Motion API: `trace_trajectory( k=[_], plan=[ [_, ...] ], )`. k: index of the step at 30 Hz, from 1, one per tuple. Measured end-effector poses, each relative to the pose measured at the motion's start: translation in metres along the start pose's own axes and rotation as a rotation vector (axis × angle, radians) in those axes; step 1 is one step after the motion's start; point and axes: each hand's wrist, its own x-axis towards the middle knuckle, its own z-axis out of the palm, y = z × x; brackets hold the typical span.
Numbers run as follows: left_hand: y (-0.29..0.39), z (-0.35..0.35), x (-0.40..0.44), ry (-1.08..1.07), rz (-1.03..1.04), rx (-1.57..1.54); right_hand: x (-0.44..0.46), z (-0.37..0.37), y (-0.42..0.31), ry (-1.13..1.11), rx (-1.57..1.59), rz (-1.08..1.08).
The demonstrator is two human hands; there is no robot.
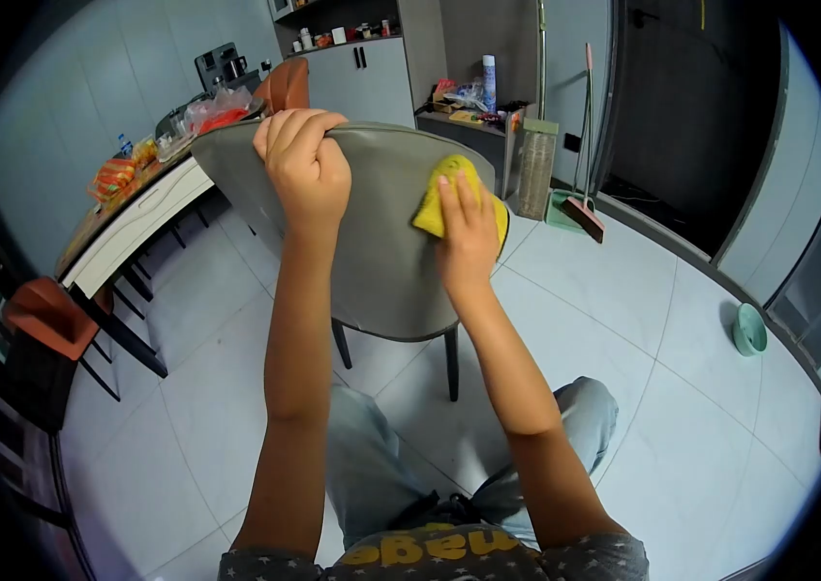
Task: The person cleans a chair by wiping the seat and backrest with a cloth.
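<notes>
A grey chair (381,232) with dark legs stands in front of me, its backrest towards me. My left hand (304,160) is closed over the top edge of the backrest, fingers curled around the rim. On the right part of the backrest, my right hand (467,223) presses a yellow cloth (435,198) flat against the surface. The cloth spreads out on both sides of the fingers and reaches the chair's right edge.
A long table (144,213) with bags and packets runs along the left, orange chairs (52,315) beside it. Behind on the right are a broom (585,215), a dustpan (558,208) and a tall container (534,169). A green bowl (748,330) lies on the tiled floor.
</notes>
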Motion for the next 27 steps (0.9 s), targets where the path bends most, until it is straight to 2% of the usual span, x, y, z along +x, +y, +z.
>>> trace_trajectory(
  k=[2,4,6,8,11,13,14,16,20,23,27],
  plan=[
    [0.0,0.002,0.0,0.005,-0.002,0.009,-0.007,-0.006,0.007,-0.118,0.022,0.136],
    [0.004,0.001,0.0,0.002,-0.006,0.035,0.01,-0.023,-0.003,-0.14,0.069,0.168],
    [0.005,0.002,0.002,0.006,0.002,0.069,0.036,-0.036,-0.024,0.032,0.217,0.063],
    [0.002,0.003,0.0,0.012,0.012,0.073,0.054,-0.031,-0.049,-0.05,0.195,-0.111],
    [-0.003,0.002,0.0,0.034,0.028,0.013,0.051,-0.011,-0.045,0.084,0.11,-0.155],
    [-0.005,0.003,0.0,0.048,0.022,0.004,0.043,-0.018,-0.04,-0.049,0.045,0.033],
    [-0.004,0.001,-0.002,0.038,0.019,0.0,0.038,-0.018,-0.034,-0.051,0.042,0.041],
    [-0.001,0.003,-0.001,0.05,0.008,-0.015,0.028,-0.018,-0.009,-0.066,0.078,0.198],
    [-0.001,0.003,-0.001,0.027,-0.003,0.008,0.005,-0.017,0.036,-0.187,0.057,0.236],
    [0.001,0.003,0.0,0.011,-0.011,0.033,0.023,-0.027,0.036,-0.136,0.109,0.155],
    [0.001,0.003,-0.002,0.025,-0.016,0.064,0.07,-0.035,-0.025,-0.068,0.183,-0.016]
  ],
)
